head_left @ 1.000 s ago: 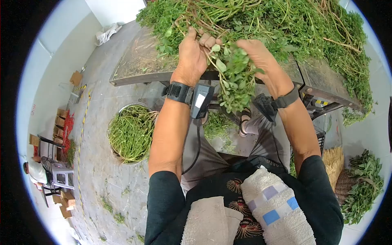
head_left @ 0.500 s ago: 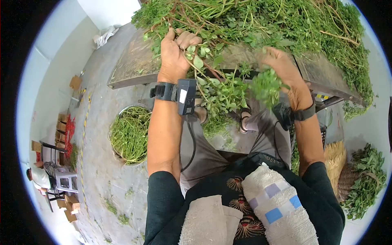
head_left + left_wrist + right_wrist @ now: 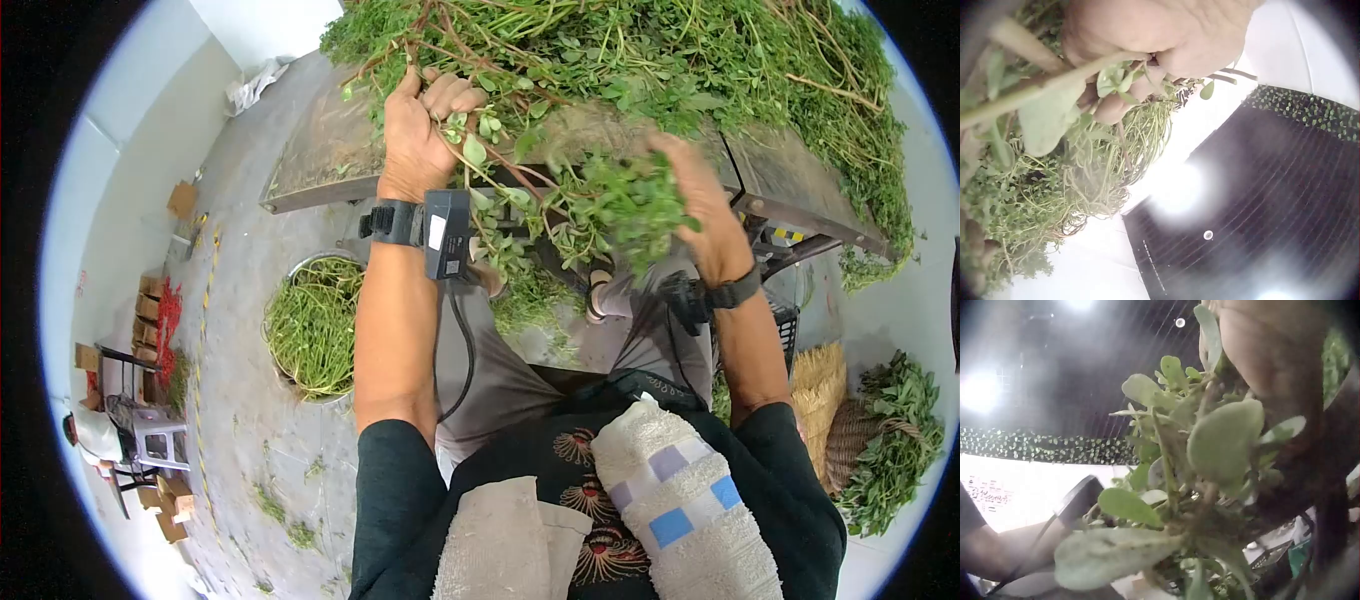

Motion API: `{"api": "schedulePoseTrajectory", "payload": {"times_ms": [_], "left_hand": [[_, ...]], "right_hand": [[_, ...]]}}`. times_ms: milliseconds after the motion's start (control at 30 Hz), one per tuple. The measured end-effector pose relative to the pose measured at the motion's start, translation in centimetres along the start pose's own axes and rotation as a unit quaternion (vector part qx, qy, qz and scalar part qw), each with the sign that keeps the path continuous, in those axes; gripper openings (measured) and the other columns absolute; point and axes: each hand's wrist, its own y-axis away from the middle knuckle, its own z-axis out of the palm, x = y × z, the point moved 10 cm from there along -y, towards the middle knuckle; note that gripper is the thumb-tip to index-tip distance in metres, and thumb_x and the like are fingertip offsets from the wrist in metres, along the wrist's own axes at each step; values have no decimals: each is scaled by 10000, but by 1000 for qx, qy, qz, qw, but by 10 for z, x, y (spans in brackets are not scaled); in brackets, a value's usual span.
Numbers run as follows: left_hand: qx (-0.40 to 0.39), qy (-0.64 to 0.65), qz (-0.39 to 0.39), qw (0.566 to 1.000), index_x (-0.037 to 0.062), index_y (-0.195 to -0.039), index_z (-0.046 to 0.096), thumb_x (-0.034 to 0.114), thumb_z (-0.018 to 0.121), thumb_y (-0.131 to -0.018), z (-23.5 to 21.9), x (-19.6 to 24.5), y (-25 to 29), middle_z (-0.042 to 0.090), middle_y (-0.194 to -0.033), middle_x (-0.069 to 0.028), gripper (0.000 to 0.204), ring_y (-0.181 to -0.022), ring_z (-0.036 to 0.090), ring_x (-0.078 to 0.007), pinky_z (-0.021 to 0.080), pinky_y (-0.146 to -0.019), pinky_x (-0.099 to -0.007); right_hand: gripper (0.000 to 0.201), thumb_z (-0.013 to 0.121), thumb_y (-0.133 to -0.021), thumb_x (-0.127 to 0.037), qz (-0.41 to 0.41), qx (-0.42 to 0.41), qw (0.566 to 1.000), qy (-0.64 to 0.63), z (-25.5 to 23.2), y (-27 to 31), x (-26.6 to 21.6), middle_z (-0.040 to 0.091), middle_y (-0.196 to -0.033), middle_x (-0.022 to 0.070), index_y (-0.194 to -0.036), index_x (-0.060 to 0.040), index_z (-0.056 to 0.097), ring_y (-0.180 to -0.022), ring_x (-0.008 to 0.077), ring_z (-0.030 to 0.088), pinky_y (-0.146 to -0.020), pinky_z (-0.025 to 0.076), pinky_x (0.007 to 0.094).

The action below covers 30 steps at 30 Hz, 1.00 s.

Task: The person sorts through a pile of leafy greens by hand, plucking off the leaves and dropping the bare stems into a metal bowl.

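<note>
At the far left we see a person (image 3: 95, 438) in a white top, too small and warped by the lens to make out well; nearer in, a tub (image 3: 337, 400) stands on the floor, its inside hidden by green stems (image 3: 312, 325) and its right edge covered by the left forearm; the left hand (image 3: 418, 135) is above the near edge of the tabletop (image 3: 325, 150), its fingers curled tight round the stem of a leafy branch (image 3: 570, 200); the left wrist view cuts that hand off at the top; the branch slants down rightward in front of the tabletop's edge, between the two hands, which are well apart; behind it a heap of greens (image 3: 640, 60) is cropped at the top; the right hand (image 3: 705, 200) is blurred beside the branch's leaves, and we cannot tell whether its fingers close on them; a black crate (image 3: 785, 330) is mostly behind the right arm; a basket (image 3: 850, 445) is half covered by leaves.

As for writing, we find a white label (image 3: 437, 233) on the left wrist's device (image 3: 450, 210), and wall lettering (image 3: 991, 490) in the right wrist view; both are too small to read.
</note>
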Motion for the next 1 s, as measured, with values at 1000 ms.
{"api": "schedulePoseTrajectory", "payload": {"times_ms": [1000], "left_hand": [[-12, -3, -14, 1000, 88, -793, 392, 334, 252, -993, -3, -10, -3, 269, -560, 25, 347, -479, 270, -131, 312, -514, -295]], "right_hand": [[212, 583, -802, -213, -152, -9, 937, 315, 44, -18, 1, 541, -591, 55, -744, -9, 593, -507, 138, 457, -493, 398, 299]]}}
